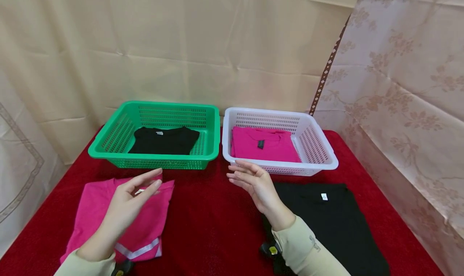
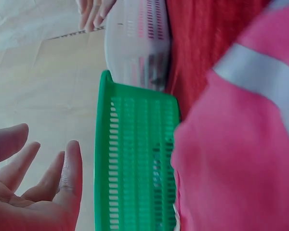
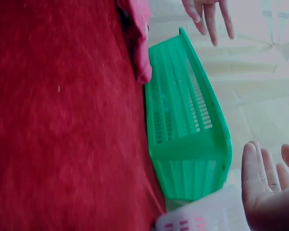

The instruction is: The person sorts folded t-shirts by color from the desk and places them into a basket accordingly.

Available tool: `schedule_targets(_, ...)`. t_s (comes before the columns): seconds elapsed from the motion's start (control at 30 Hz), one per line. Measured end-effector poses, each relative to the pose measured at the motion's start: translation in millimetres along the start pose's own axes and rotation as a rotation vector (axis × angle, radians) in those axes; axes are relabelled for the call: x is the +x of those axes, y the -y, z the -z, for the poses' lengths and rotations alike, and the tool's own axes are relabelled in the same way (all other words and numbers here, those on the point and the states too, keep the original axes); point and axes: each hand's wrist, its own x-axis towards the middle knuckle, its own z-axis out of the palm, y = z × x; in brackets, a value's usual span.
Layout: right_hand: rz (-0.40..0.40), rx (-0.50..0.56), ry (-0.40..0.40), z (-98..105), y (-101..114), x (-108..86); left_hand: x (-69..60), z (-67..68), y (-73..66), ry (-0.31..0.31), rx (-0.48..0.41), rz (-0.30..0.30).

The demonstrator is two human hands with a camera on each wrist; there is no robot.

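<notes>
In the head view my left hand hovers over a folded pink shirt with a pale stripe, fingers loosely bent and holding nothing. My right hand is raised between the white basket and a folded black shirt at the right, its fingers extended and empty. In the left wrist view the left hand is apart from the pink shirt. The right wrist view has the right hand with nothing in its fingers.
A green basket holding a folded black shirt stands at the back left. Beside it, a white basket contains folded pink clothing. Red cloth covers the table; curtains hang behind and at the sides.
</notes>
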Motion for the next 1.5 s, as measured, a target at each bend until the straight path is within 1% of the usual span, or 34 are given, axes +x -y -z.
schedule_targets(0.13,-0.026,-0.014,0.026,-10.1,-6.3,1.2,-7.9,11.9,8.7,-0.016,0.027,0.005)
schedule_targets(0.23,-0.059,-0.016,0.053,-18.2,-12.5,1.7,-13.6,21.8,16.2,-0.042,0.094,0.007)
schedule_targets(0.3,-0.082,-0.022,0.081,-24.4,-16.4,1.7,-16.1,28.9,21.4,-0.049,0.143,0.019)
schedule_targets(0.4,-0.112,-0.031,0.127,-33.8,-22.2,1.8,-17.4,40.1,30.2,-0.030,0.192,0.028)
schedule_targets(0.53,-0.153,-0.050,0.179,-45.4,-29.4,2.0,-18.6,54.2,40.9,0.004,0.202,0.027)
schedule_targets(0.63,-0.177,-0.059,0.201,-53.0,-35.0,2.0,-19.5,64.7,46.9,0.005,0.229,0.034)
schedule_targets(0.8,-0.207,-0.047,0.218,-64.5,-43.8,2.3,-22.5,82.2,57.0,0.006,0.323,0.102)
schedule_targets(0.9,-0.219,-0.039,0.220,-70.6,-48.2,2.9,-24.1,91.2,62.6,0.013,0.345,0.149)
schedule_targets(0.93,-0.219,-0.041,0.219,-72.6,-49.7,3.0,-24.2,93.7,64.3,0.015,0.346,0.167)
schedule_targets(1.07,-0.228,-0.049,0.216,-80.3,-56.8,2.5,-24.8,100.1,74.6,-0.012,0.344,0.209)
schedule_targets(1.17,-0.236,-0.050,0.210,-85.6,-63.5,2.1,-25.0,103.5,84.0,-0.046,0.338,0.211)
schedule_targets(1.27,-0.250,-0.048,0.209,-89.3,-70.0,2.5,-24.5,106.6,91.2,-0.063,0.331,0.205)
schedule_targets(1.4,-0.273,-0.050,0.202,-92.8,-76.0,2.9,-21.6,110.7,95.7,-0.074,0.334,0.227)
schedule_targets(1.5,-0.293,-0.057,0.197,-95.7,-79.6,1.5,-20.0,114.1,97.4,-0.075,0.339,0.256)
